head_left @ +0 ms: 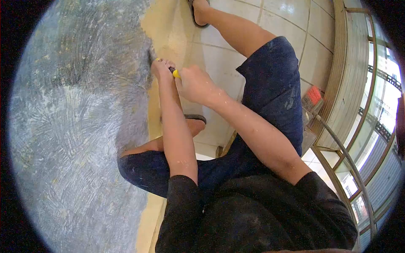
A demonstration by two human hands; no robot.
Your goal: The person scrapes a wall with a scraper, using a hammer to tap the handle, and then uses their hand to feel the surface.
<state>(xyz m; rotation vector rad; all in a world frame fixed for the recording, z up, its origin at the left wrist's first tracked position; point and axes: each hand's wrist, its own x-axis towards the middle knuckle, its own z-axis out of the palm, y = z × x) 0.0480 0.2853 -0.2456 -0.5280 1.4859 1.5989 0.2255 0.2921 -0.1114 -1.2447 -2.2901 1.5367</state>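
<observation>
My left hand (161, 67) is closed round the front of a scraper-like tool with a black-and-yellow handle (176, 74). Its dark head, small and blurred, meets the grey textured wall (76, 109) near the edge of the grey coat. Behind it, my right hand (195, 84) is wrapped round the rear of the same handle. Streaky, fan-shaped marks cover the grey surface, and a cream-yellow band (166, 31) runs alongside it.
My bent legs in dark shorts (272, 88) straddle the white tiled floor (287, 23). To the right, a red-ended brush-like thing (313, 96) lies by a wooden ledge (337, 76). Beyond the ledge are framed window panes (375, 105) and a curved rail (352, 162).
</observation>
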